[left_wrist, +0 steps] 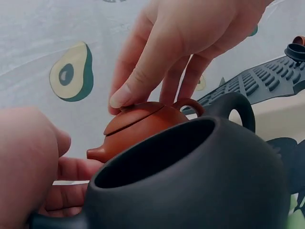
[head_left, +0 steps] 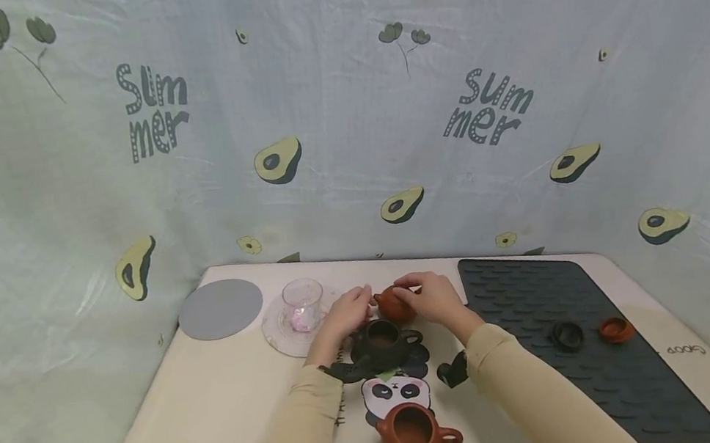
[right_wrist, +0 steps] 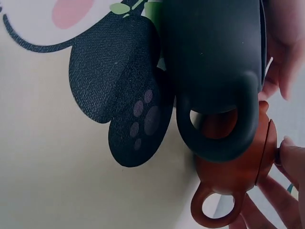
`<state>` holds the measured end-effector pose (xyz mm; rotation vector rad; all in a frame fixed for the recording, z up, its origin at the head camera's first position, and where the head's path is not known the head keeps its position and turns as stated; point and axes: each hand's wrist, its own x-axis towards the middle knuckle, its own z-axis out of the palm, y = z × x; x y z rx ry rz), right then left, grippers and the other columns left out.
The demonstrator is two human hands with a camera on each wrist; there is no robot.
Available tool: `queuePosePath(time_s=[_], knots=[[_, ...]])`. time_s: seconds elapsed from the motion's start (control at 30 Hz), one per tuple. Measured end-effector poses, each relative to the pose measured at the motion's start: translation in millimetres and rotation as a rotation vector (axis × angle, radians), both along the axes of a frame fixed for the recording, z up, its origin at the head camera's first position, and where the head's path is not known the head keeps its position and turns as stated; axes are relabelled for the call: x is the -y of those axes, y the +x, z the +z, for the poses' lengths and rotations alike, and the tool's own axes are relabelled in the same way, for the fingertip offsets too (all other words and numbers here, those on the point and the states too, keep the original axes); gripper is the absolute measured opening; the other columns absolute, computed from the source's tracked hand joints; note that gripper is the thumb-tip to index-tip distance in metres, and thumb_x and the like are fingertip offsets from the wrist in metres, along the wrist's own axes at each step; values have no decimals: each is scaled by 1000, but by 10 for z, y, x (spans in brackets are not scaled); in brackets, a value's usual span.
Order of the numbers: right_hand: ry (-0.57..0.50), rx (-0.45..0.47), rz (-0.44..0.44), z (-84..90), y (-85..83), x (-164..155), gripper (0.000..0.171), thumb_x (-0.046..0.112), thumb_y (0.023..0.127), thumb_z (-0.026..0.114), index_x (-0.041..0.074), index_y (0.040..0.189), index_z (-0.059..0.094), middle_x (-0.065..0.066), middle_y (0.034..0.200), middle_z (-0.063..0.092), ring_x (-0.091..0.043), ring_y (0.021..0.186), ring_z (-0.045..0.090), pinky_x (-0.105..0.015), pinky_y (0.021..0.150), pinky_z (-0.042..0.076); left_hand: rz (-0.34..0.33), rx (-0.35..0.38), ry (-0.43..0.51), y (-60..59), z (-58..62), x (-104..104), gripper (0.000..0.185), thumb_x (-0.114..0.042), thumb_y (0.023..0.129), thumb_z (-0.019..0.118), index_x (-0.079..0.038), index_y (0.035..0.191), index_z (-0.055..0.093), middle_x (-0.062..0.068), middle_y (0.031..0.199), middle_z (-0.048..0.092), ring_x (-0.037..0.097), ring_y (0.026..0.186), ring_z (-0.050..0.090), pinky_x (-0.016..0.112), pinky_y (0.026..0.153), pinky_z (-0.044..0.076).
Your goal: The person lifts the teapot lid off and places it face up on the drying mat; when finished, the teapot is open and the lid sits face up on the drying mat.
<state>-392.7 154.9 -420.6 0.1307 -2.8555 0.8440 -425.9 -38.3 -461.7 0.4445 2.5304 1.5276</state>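
Observation:
At the back of the table stands a small lidded reddish-brown teapot. My right hand pinches the knob of its lid between thumb and fingertips. My left hand is beside this teapot's spout, with its fingers loosely bent; in the left wrist view they reach behind the black teapot's spout. That black teapot, lidless, stands just in front of the brown one and hides part of it in both wrist views. Nearest to me is another lidless reddish-brown teapot, its handle pointing right.
A ridged black mat on the right bears a black lid and a reddish-brown lid. To the left, a glass cup stands on a clear plate, near a grey round mat. A printed curtain hangs behind.

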Motion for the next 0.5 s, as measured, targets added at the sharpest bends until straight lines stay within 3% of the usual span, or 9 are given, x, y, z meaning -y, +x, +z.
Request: queuePosePath(time_s=[0.2,0.5], knots=[[-9,-16,14,-44,-30,-50,24,29,99,70,16,118,77,-7,114,73,-31,104,68,-46,87,55,-21,-36,-3,-2,-7,-22,43,-37,111,38,-6,99,64,6,84,62,19,76,55,35,69,42],[-38,-9,12,-70,-22,-48,23,28,101,68,16,119,76,-6,114,73,-31,106,66,-47,90,54,-18,-40,-32,-11,-13,-47,39,-36,111,39,-6,104,63,5,86,59,22,79,55,37,71,44]])
